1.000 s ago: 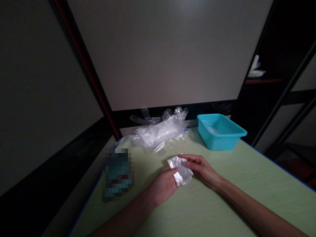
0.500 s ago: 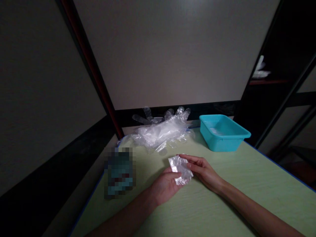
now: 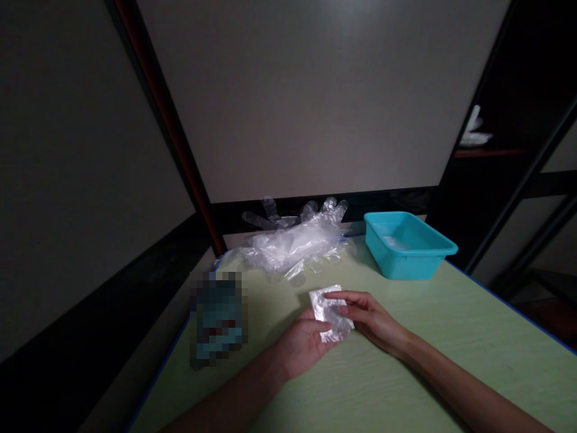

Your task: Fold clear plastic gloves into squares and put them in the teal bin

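A small folded piece of clear plastic film (image 3: 328,310), glove-like material, lies on the pale green table (image 3: 406,373) between my two hands. My left hand (image 3: 301,344) pinches its near edge with thumb and fingers. My right hand (image 3: 369,316) presses on its right side, fingers laid across the top. Both hands hold the same piece flat against the table.
A heap of clear disposable plastic gloves (image 3: 293,240) lies at the table's back edge. A turquoise plastic tub (image 3: 408,243) stands at the back right. A blurred dark object (image 3: 219,316) sits at the left edge. A dark shelf frame (image 3: 505,150) rises on the right.
The folded plastic has been pressed lower and flatter onto the table. My right fingers have moved over its top, and my left thumb has closed on its near edge.
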The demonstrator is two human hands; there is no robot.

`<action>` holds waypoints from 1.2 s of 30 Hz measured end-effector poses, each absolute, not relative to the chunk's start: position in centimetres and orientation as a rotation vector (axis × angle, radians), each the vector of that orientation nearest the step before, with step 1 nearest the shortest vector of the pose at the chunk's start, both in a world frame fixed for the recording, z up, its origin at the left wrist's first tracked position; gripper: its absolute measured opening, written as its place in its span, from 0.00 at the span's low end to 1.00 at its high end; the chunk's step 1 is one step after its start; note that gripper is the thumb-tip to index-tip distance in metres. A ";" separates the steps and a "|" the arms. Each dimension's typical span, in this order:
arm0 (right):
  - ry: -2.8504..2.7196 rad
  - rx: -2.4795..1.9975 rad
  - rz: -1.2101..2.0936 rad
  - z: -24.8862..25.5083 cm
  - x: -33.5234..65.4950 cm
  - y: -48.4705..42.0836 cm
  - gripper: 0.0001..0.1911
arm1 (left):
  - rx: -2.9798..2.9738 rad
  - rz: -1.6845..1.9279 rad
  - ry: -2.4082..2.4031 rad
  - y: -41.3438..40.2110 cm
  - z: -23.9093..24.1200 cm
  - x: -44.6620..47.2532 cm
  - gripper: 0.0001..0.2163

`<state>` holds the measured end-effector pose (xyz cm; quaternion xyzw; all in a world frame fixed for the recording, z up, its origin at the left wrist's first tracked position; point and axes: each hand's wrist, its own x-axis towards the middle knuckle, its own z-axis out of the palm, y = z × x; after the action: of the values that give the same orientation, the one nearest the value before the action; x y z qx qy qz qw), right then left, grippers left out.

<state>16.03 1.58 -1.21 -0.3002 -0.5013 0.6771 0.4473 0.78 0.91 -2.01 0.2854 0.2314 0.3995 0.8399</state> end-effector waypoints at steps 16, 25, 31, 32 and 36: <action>-1.170 -0.781 1.569 -1.3 16.2 1.7 0.16 | 0.571 0.749 0.480 0.8 -1.7 0.7 0.13; -1.200 -0.878 1.443 -1.2 16.2 1.7 0.18 | 0.527 0.683 0.431 0.8 -1.7 0.7 0.10; -1.207 -0.910 1.397 -1.1 16.3 1.7 0.18 | 0.555 0.659 0.411 0.8 -1.8 0.7 0.07; -1.205 -0.912 1.388 -1.2 16.3 1.7 0.18 | 0.565 0.655 0.410 0.8 -1.8 0.7 0.07; -1.207 -0.931 1.367 -1.5 16.4 1.8 0.18 | 0.591 0.634 0.420 0.8 -1.7 0.8 0.08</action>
<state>16.40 1.84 -1.46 -0.3882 -0.5035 0.5703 0.5201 0.78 0.79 -1.71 0.2841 0.2022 0.3051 0.8862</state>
